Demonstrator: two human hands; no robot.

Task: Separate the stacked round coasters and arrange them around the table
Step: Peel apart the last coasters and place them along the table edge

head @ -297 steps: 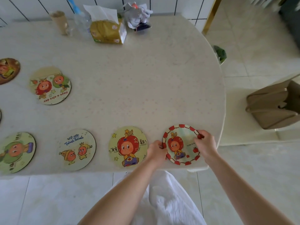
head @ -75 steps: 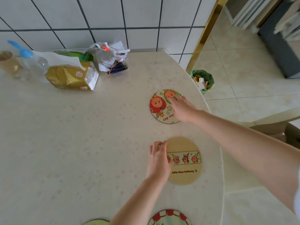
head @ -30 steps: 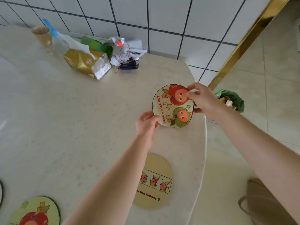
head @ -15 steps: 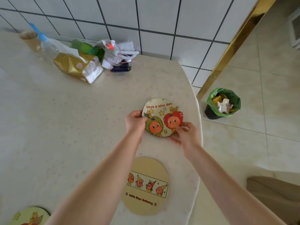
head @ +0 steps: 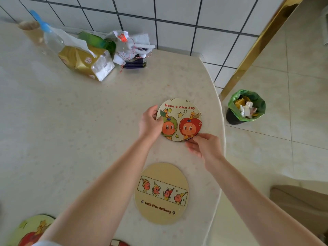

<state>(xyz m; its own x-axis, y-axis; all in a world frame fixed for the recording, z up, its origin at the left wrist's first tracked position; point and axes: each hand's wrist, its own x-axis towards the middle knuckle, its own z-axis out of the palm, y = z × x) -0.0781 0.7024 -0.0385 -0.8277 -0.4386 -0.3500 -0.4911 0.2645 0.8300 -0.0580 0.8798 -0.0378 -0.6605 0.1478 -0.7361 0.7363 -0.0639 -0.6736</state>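
A round coaster reading "Have a nice day" (head: 181, 119), with a green and a red fruit figure, lies near the table's right edge. My left hand (head: 150, 123) grips its left rim and my right hand (head: 204, 146) pinches its lower right rim. Closer to me lies a tan coaster (head: 161, 193) with a row of small figures, untouched. A yellow-green coaster with a red figure (head: 30, 231) shows at the bottom left, partly hidden by my left arm. A red-rimmed coaster (head: 119, 243) peeks in at the bottom edge.
At the back of the cream table (head: 62, 130) stand a gold tissue pack (head: 85, 63), a clear bottle with a blue cap (head: 49, 36), a paper cup (head: 31, 30) and a white bundle (head: 131, 47). A green-lined bin (head: 245, 107) sits on the floor, right. Tiled wall behind.
The "Have a nice day" coaster was turned upright in both hands and set down flat near the right edge. My right hand shifted to its lower right rim.
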